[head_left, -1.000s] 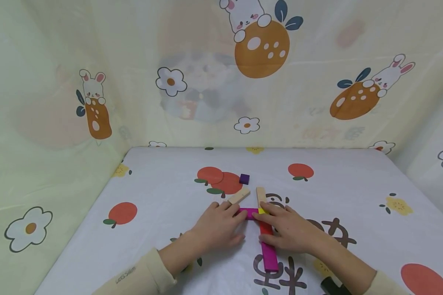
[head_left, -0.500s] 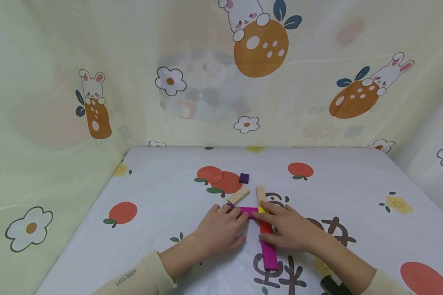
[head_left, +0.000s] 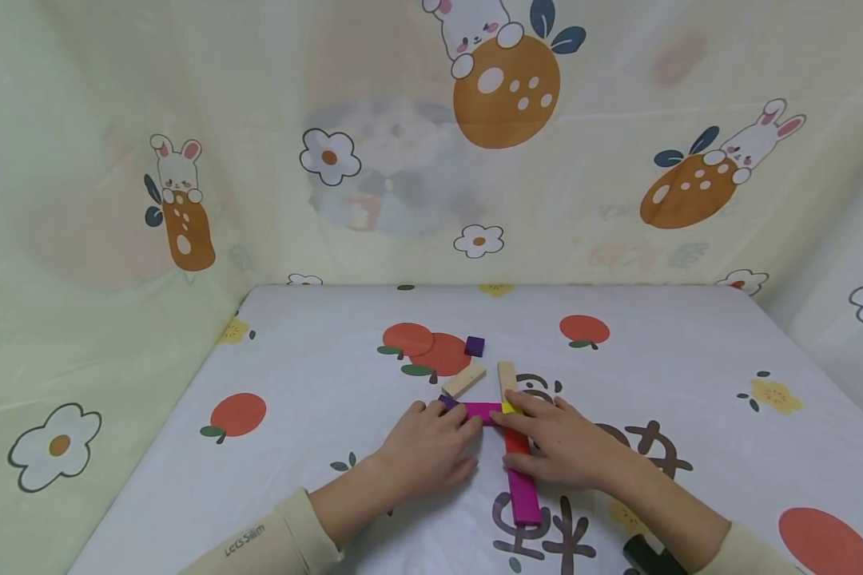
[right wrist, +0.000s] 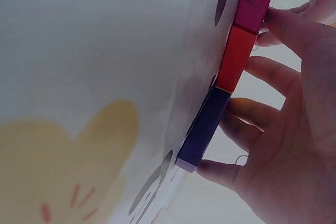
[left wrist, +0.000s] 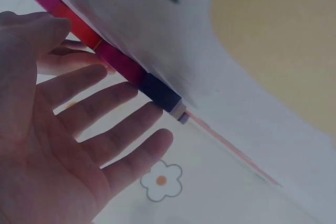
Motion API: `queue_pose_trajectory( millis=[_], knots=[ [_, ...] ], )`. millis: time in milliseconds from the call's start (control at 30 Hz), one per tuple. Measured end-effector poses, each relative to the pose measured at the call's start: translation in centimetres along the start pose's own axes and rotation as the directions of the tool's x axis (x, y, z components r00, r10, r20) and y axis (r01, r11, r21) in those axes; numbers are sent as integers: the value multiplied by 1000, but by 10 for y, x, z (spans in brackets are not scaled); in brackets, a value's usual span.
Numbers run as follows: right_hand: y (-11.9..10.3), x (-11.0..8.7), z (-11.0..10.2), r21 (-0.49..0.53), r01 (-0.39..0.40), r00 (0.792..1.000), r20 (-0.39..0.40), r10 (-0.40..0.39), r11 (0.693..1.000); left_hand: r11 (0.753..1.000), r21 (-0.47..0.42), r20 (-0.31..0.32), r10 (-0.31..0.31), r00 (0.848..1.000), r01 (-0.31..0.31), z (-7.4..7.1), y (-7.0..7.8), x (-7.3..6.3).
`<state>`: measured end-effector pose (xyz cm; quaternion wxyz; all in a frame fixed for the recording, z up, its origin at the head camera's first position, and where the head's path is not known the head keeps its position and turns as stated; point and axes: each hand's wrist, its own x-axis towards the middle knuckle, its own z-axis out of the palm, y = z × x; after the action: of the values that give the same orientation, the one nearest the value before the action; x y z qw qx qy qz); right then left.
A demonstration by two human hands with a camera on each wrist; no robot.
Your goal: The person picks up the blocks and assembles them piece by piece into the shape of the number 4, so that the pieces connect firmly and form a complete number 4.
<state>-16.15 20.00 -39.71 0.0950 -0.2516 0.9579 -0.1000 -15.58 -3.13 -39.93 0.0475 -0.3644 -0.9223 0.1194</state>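
My left hand [head_left: 431, 447] lies low over the table, its extended fingertips touching a magenta block [head_left: 483, 412] and a dark purple block [left wrist: 160, 94]. My right hand [head_left: 564, 439] touches the other side of the layout with nearly straight fingers, beside a yellow block [head_left: 511, 408] and a red block [right wrist: 239, 59]. Another magenta block [head_left: 525, 501] continues the line toward me. Under the right fingers, a second dark purple block [right wrist: 205, 124] shows in the right wrist view; the hand hides it in the head view. A plain wooden block [head_left: 507, 378] extends the line away from me.
Just beyond my left fingertips lies another plain wooden block [head_left: 464, 380], set diagonally. A small purple block [head_left: 475, 346] stands farther back. A black object [head_left: 650, 554] lies partly under the right forearm. Printed cloth covers the table [head_left: 316, 343], with a curtain [head_left: 374, 255] behind.
My left hand has shifted slightly right, and the dark purple block now shows beyond its fingertips. The right hand keeps its place on the blocks.
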Motion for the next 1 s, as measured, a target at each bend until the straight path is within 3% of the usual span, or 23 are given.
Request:
queue_pose_trajectory(
  millis=[1000],
  knots=[
    [-2, 5, -6, 37, -3, 1000, 24, 2, 999, 995, -103, 22, 12, 1000, -9, 2, -4, 1]
  ],
)
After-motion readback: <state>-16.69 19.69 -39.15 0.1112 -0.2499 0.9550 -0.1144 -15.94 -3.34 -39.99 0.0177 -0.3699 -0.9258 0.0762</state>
